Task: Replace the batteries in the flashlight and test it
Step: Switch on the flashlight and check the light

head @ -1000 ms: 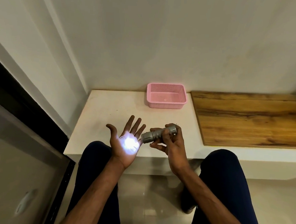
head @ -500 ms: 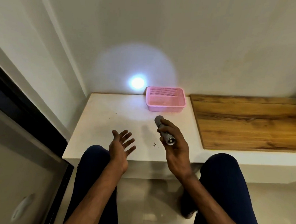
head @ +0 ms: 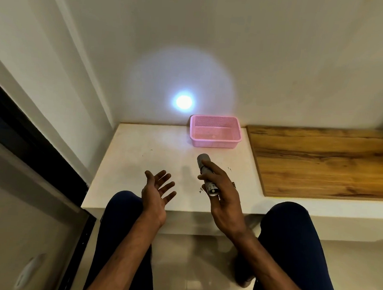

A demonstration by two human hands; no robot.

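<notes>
While the person sat with both knees in dark trousers at the bottom of the view, the left hand was held palm-up over the front edge of the white ledge, its fingers spread and holding nothing. The right hand was closed around the barrel of the silver flashlight, with the tail cap nearest the camera and the lens end pointing away toward the wall. Hand and flashlight were raised above the ledge (a faint shadow lay on the surface just left of them). A few small dark specks were scattered on the ledge near the right hand. Farther back, a pink perforated basket stood against the wall, just left of a wooden board covering the ledge's right part. On the wall, just above and left of the basket, a bright spot sat inside a wide, paler circle of light.
</notes>
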